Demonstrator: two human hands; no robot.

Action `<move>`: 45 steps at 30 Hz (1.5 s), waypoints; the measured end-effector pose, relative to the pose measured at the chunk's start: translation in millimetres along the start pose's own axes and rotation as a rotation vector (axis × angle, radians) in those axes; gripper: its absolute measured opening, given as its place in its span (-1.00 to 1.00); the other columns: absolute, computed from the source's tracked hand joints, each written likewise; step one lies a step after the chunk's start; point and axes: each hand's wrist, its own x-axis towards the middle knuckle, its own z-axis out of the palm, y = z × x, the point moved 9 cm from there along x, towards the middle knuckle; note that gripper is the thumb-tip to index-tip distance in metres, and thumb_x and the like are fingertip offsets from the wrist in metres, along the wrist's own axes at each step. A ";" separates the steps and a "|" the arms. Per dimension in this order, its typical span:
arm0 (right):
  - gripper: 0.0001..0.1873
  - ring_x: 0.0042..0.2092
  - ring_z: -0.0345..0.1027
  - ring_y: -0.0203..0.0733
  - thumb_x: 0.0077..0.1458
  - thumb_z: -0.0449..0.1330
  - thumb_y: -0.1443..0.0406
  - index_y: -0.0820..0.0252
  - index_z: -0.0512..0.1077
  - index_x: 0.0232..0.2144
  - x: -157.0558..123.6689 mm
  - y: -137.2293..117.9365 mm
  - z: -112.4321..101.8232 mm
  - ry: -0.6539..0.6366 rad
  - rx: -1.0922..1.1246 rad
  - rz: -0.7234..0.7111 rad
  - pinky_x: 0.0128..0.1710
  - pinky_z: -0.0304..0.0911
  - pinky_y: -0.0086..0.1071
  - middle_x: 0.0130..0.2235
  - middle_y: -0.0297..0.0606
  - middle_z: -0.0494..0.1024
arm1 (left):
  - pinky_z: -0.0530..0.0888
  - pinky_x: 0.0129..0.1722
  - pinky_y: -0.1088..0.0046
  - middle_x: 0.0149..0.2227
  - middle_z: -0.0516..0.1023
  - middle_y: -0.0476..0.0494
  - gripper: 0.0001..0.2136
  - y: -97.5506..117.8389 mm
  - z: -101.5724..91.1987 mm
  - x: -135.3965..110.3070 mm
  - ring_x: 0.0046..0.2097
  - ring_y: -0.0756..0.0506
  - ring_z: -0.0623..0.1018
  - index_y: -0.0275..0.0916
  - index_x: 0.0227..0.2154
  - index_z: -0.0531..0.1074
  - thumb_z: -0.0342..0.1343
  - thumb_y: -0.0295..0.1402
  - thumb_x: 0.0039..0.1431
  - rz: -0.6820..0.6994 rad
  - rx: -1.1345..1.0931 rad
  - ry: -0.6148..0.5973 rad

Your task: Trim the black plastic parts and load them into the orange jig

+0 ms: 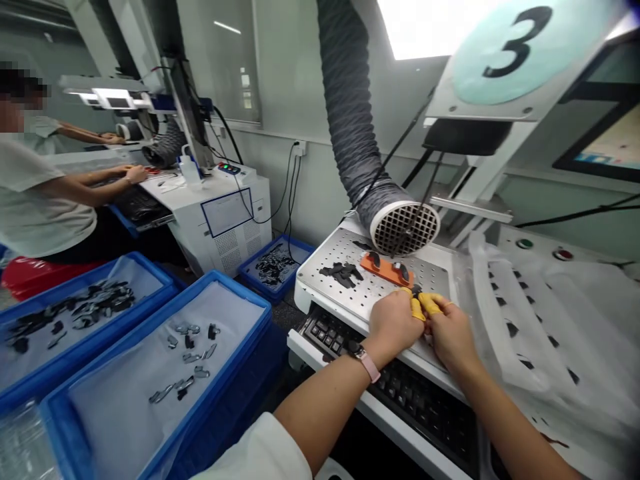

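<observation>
My left hand [395, 323] and my right hand [450, 335] meet above the front of a perforated metal plate [325, 270], their fingertips in yellow finger cots. Between those fingertips is a small black part [415, 291], pinched by both hands. Just beyond them lies an orange fixture [387, 270] holding dark pieces. A loose heap of black parts [341, 274] rests on the plate to its left. Under my left wrist is a black keyboard [417, 395] in a white pull-out tray.
A ribbed grey duct [350, 113] ends in a mesh nozzle [404, 229] just above the plate. Clear plastic sheeting [545, 333] lies to the right. Blue crates [160, 360] of metal parts stand left. Further left, a co-worker [40, 193] sits at a similar machine.
</observation>
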 end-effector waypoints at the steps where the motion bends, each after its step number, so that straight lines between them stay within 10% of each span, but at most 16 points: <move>1: -0.72 -0.69 0.05 -0.34 -0.20 0.17 0.16 0.22 0.40 -0.41 -0.2 1.4 1.1 -0.013 0.020 0.020 -0.74 -0.04 -0.46 -0.66 -0.40 0.30 | 0.34 -0.30 0.33 -0.25 0.52 -0.27 -0.81 1.3 1.3 -0.6 -0.24 -0.21 0.49 -0.26 -0.25 0.37 -0.04 -0.30 0.12 0.012 0.052 -0.010; 21: -0.82 -0.66 0.11 -0.33 -0.10 0.14 0.21 0.22 0.36 -0.44 -3.4 2.5 4.4 -0.049 0.178 -0.037 -0.71 0.02 -0.49 -0.64 -0.43 0.34 | 0.20 -0.42 0.40 -0.41 0.49 -0.17 -0.93 7.7 -1.6 -0.9 -0.37 -0.14 0.44 -0.19 -0.45 0.30 -0.06 -0.44 0.10 0.070 0.030 0.074; 45: -0.94 -0.69 0.07 -0.40 -0.07 0.02 0.30 0.18 0.25 -0.50 2.8 18.5 6.9 0.032 0.264 0.042 -0.72 -0.05 -0.55 -0.67 -0.47 0.30 | 0.23 -0.50 0.51 -0.55 0.40 -0.01 -0.91 -15.5 22.7 32.2 -0.48 -0.02 0.35 -0.22 -0.57 0.27 -0.08 -0.49 -0.05 0.019 -0.296 -0.118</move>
